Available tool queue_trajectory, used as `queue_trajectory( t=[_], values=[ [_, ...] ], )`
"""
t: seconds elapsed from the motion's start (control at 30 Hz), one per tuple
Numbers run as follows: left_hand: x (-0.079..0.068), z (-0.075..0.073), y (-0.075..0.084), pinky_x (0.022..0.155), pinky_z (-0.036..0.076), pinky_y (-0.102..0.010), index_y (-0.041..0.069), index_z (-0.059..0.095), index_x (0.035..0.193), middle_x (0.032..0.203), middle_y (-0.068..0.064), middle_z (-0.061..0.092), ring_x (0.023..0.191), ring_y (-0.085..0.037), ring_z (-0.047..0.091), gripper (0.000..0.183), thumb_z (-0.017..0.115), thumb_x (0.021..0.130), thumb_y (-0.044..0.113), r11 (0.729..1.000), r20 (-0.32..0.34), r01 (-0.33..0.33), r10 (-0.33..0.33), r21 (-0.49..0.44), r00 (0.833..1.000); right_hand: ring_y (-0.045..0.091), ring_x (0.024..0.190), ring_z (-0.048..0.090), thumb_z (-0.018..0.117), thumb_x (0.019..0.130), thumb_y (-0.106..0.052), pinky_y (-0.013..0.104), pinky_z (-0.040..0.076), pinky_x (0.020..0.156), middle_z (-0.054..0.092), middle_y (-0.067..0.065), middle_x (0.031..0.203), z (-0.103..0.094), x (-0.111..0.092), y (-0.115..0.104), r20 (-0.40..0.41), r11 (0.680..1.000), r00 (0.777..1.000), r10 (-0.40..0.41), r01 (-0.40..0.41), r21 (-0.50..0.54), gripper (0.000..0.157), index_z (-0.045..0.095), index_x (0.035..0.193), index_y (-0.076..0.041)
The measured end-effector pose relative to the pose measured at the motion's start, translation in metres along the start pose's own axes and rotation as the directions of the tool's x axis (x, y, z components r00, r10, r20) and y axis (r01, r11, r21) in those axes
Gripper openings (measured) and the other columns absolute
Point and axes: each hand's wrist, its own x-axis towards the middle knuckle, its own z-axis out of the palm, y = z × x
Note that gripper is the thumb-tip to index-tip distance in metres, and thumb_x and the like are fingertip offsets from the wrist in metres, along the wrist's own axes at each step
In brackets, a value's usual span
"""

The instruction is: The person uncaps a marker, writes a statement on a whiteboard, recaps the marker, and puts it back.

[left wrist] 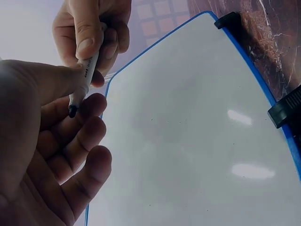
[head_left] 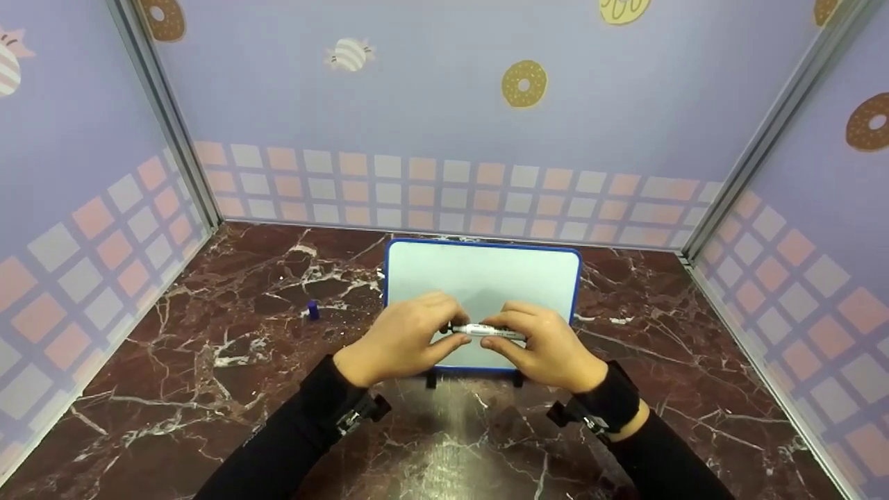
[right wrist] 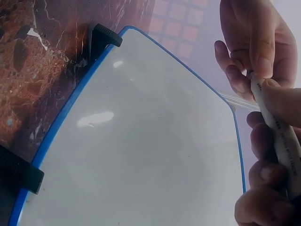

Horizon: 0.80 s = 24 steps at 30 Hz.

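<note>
A marker pen (head_left: 483,330) with a white barrel is held level between both hands, over the lower part of a blue-framed whiteboard (head_left: 430,267). My left hand (head_left: 410,335) pinches it near the dark end, thumb against the barrel; its other fingers are loosely bent. That dark end, the marker's tip (left wrist: 73,111), shows in the left wrist view; whether it is capped I cannot tell. My right hand (head_left: 545,344) grips the barrel's other half with thumb and fingers. In the right wrist view, printed lettering runs along the marker (right wrist: 275,127).
A small purple cylinder (head_left: 313,310), resembling a cap, stands on the dark red marbled table (head_left: 264,410), left of the board. Black feet (right wrist: 106,36) clip onto the board's lower edge. Patterned panels (head_left: 444,104) wall in the table at the back and both sides.
</note>
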Motion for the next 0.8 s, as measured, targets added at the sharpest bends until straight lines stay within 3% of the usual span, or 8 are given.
queue_trajectory(
  t=[0.2,0.43,0.63,0.8],
  values=[
    [0.000,0.001,0.000,0.070,0.058,-0.029,0.010,0.072,0.109,0.097,-0.002,0.073,0.084,-0.017,0.067,0.013,0.080,0.105,0.019,1.000,-0.012,0.000,0.000,-0.022,1.000,0.009,0.073,0.057,0.085,0.101,-0.013,0.022,0.051,0.067,0.068,-0.002,0.093,0.001,0.000,0.000,-0.006,1.000,1.000,0.002,-0.002,0.028,0.023,0.080,0.122,-0.007],
    [-0.001,-0.002,-0.001,0.074,0.058,-0.031,0.011,0.072,0.109,0.096,-0.001,0.072,0.085,-0.016,0.066,0.012,0.079,0.106,0.020,0.993,-0.007,0.043,-0.044,-0.110,0.999,0.009,0.076,0.060,0.088,0.098,-0.014,0.023,0.053,0.068,0.070,-0.002,0.095,-0.003,0.000,0.001,-0.015,0.999,1.000,0.007,-0.007,0.032,0.028,0.080,0.123,-0.004],
    [-0.001,-0.011,-0.004,0.070,0.057,-0.031,0.010,0.074,0.110,0.099,-0.001,0.075,0.083,-0.015,0.067,0.012,0.080,0.105,0.019,0.973,-0.032,0.089,-0.098,-0.212,0.995,0.012,0.072,0.056,0.088,0.095,-0.002,0.024,0.049,0.064,0.068,0.000,0.093,-0.011,0.000,-0.001,-0.056,0.986,0.997,0.056,-0.046,0.162,0.036,0.078,0.130,-0.004],
    [-0.001,-0.016,-0.004,0.066,0.057,-0.030,0.008,0.074,0.113,0.103,-0.002,0.075,0.086,-0.015,0.068,0.012,0.080,0.106,0.017,0.932,-0.047,0.134,-0.159,-0.335,0.986,0.012,0.069,0.053,0.085,0.091,0.011,0.022,0.046,0.062,0.067,0.006,0.092,-0.016,0.000,-0.006,-0.135,0.955,0.984,0.117,-0.074,0.286,0.044,0.076,0.132,0.001]
  ],
)
